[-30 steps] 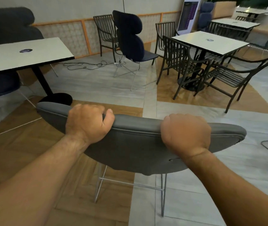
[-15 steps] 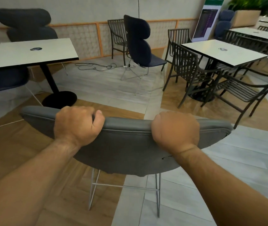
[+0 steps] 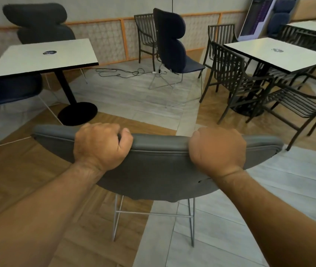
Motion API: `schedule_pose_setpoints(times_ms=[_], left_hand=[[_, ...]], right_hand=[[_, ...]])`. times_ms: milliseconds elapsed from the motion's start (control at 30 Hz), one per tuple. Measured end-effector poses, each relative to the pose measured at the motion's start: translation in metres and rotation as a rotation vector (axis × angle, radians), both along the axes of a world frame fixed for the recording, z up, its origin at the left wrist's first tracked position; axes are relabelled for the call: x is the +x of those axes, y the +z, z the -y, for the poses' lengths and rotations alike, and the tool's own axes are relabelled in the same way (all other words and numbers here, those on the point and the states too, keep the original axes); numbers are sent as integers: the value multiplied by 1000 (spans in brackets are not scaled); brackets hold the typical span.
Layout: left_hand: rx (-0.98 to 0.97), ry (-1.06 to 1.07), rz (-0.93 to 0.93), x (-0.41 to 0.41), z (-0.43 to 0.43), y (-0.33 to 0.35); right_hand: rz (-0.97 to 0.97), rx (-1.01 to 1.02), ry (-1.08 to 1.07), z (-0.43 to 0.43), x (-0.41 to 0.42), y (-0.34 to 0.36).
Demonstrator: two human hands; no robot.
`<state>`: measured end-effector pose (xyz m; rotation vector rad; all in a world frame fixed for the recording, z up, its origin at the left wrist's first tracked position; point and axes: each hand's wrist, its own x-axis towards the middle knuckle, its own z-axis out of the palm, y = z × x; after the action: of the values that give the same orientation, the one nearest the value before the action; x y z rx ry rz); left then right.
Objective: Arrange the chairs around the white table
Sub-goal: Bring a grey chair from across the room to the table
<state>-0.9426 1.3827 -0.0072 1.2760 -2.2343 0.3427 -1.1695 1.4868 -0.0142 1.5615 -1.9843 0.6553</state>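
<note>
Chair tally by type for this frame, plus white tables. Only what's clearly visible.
Grey padded chair, gripped by left hand and right hand: 1
Dark padded chairs: 4
Slatted metal chairs: 4 clear; any more at far right are too dim to count
White tables: 3
Total: 12
</note>
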Motion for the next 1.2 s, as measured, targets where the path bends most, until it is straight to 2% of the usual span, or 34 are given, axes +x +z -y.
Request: schedule_pose_setpoints(times_ms=[333, 500, 1200], left_hand=[[5, -6, -52, 0, 1, 0], [19, 23, -17, -5, 1, -2], [-9, 342, 2, -116, -2, -6]], right_hand=[[-37, -95, 3, 3, -2, -4], [-30, -114, 61, 7, -14, -6], [-6, -102, 330, 72, -141, -4]])
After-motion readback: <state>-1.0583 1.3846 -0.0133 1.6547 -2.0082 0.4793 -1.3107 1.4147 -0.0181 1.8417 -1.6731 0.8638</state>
